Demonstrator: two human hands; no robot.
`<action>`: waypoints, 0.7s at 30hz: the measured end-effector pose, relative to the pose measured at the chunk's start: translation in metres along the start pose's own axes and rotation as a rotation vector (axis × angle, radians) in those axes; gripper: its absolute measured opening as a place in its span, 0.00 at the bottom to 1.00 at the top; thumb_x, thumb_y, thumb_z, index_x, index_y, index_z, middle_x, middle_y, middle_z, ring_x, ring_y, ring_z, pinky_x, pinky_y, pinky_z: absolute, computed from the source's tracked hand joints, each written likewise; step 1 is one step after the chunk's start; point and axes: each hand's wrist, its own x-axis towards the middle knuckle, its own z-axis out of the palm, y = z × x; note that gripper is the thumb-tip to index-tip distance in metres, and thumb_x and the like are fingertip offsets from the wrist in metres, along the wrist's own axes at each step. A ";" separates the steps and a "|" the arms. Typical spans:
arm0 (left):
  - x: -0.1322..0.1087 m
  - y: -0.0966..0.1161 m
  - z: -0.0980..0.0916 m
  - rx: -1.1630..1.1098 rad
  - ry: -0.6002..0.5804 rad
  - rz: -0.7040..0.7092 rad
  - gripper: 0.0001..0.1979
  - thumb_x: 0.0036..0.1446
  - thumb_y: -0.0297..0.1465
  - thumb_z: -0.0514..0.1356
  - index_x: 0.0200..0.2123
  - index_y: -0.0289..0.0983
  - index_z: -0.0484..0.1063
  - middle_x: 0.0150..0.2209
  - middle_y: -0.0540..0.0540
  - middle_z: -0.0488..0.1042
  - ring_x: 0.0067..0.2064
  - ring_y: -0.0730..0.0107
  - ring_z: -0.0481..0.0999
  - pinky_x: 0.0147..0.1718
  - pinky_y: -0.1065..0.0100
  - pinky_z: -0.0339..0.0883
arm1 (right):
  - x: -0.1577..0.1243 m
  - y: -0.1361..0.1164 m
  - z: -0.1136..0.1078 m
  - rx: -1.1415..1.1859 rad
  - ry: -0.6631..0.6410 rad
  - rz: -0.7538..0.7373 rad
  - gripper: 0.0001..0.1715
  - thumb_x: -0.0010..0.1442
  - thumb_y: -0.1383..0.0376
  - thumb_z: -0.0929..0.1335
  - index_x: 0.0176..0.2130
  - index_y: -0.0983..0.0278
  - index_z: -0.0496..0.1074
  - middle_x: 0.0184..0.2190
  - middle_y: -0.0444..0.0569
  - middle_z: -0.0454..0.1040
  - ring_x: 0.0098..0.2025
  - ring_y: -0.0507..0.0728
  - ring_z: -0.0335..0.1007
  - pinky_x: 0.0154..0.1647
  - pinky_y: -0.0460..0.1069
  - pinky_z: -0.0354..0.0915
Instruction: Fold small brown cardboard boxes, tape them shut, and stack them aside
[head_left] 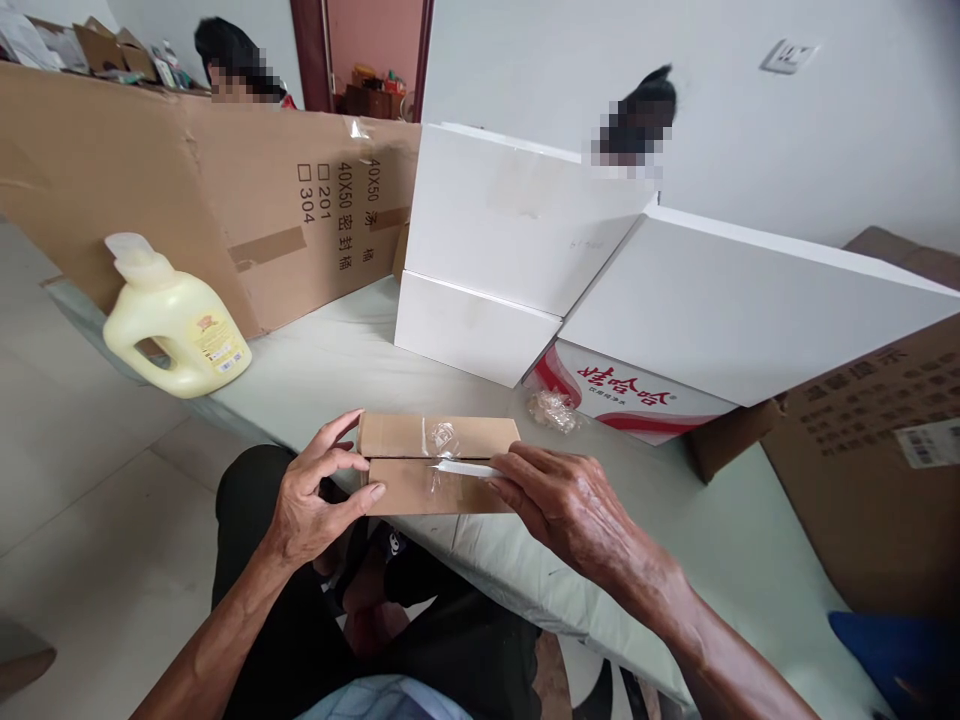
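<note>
A small brown cardboard box (401, 438) lies at the table's near edge, with a dark seam along its length and clear tape (444, 437) across the middle. My left hand (319, 490) grips the box's left end, thumb on the near side and fingers at the far side. In my right hand (559, 490) is a thin, pale knife (469, 468), pinched between thumb and fingers. Its tip points left and touches the tape at the seam. The handle is hidden in my hand.
A crumpled ball of clear tape (553, 410) sits beyond my right hand. White boxes (487, 220) and a red-and-white carton (630, 390) stand behind it. A yellow jug (176, 330) is at the left, before a large cardboard sheet (217, 200). Two people are beyond the boxes.
</note>
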 end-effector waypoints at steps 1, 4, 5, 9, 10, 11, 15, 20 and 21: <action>0.000 0.000 0.000 0.002 0.001 -0.003 0.05 0.61 0.32 0.74 0.38 0.41 0.81 0.70 0.38 0.77 0.48 0.59 0.89 0.50 0.60 0.80 | 0.002 -0.001 -0.001 -0.024 -0.003 -0.002 0.23 0.85 0.64 0.60 0.35 0.62 0.69 0.30 0.43 0.68 0.28 0.52 0.58 0.31 0.51 0.49; 0.001 0.000 0.000 0.012 0.000 -0.011 0.05 0.61 0.32 0.73 0.37 0.41 0.80 0.69 0.37 0.77 0.49 0.57 0.89 0.51 0.59 0.81 | 0.008 -0.001 -0.003 -0.094 -0.005 -0.005 0.24 0.84 0.64 0.61 0.34 0.63 0.69 0.29 0.43 0.68 0.27 0.52 0.56 0.30 0.51 0.45; 0.001 0.001 0.000 0.014 -0.001 -0.013 0.05 0.61 0.32 0.73 0.37 0.41 0.80 0.69 0.36 0.77 0.49 0.56 0.89 0.51 0.58 0.81 | 0.010 -0.001 -0.004 -0.116 -0.005 -0.012 0.24 0.84 0.64 0.61 0.34 0.63 0.69 0.28 0.43 0.68 0.27 0.52 0.56 0.29 0.52 0.44; 0.003 0.001 0.000 0.023 -0.012 -0.012 0.05 0.61 0.33 0.73 0.36 0.40 0.80 0.69 0.36 0.77 0.52 0.54 0.88 0.55 0.56 0.82 | 0.015 -0.001 -0.009 -0.193 -0.025 -0.031 0.24 0.84 0.64 0.61 0.33 0.63 0.69 0.28 0.43 0.68 0.25 0.52 0.53 0.29 0.52 0.41; 0.003 0.001 -0.001 0.024 -0.015 -0.011 0.05 0.61 0.33 0.73 0.36 0.41 0.80 0.68 0.37 0.77 0.52 0.55 0.88 0.56 0.55 0.81 | 0.016 -0.001 -0.011 -0.211 -0.040 -0.031 0.24 0.84 0.64 0.62 0.33 0.62 0.69 0.28 0.43 0.68 0.25 0.52 0.52 0.29 0.52 0.39; 0.003 0.001 -0.001 0.024 -0.017 -0.011 0.06 0.61 0.33 0.73 0.36 0.41 0.80 0.68 0.37 0.77 0.53 0.55 0.88 0.56 0.55 0.81 | 0.016 -0.001 -0.012 -0.229 -0.059 -0.031 0.23 0.83 0.65 0.62 0.33 0.62 0.69 0.28 0.43 0.68 0.25 0.52 0.51 0.29 0.53 0.38; 0.006 -0.001 -0.002 0.015 -0.034 -0.012 0.05 0.60 0.32 0.73 0.34 0.41 0.80 0.67 0.39 0.77 0.59 0.50 0.85 0.57 0.54 0.82 | 0.016 0.000 -0.016 -0.277 -0.128 -0.037 0.23 0.83 0.65 0.61 0.33 0.61 0.69 0.27 0.44 0.67 0.24 0.53 0.46 0.29 0.54 0.35; 0.011 -0.002 0.003 -0.005 -0.082 -0.008 0.05 0.59 0.30 0.73 0.34 0.41 0.79 0.66 0.39 0.76 0.65 0.46 0.81 0.61 0.49 0.80 | 0.001 0.011 -0.017 -0.209 -0.058 0.008 0.26 0.84 0.63 0.60 0.31 0.61 0.66 0.24 0.42 0.62 0.23 0.52 0.43 0.31 0.56 0.34; 0.011 -0.002 0.005 -0.013 -0.092 -0.005 0.05 0.58 0.30 0.73 0.33 0.41 0.79 0.67 0.38 0.75 0.66 0.46 0.80 0.61 0.49 0.79 | -0.004 0.013 -0.017 -0.195 -0.048 0.018 0.26 0.84 0.62 0.61 0.30 0.61 0.66 0.24 0.42 0.61 0.23 0.52 0.43 0.31 0.56 0.35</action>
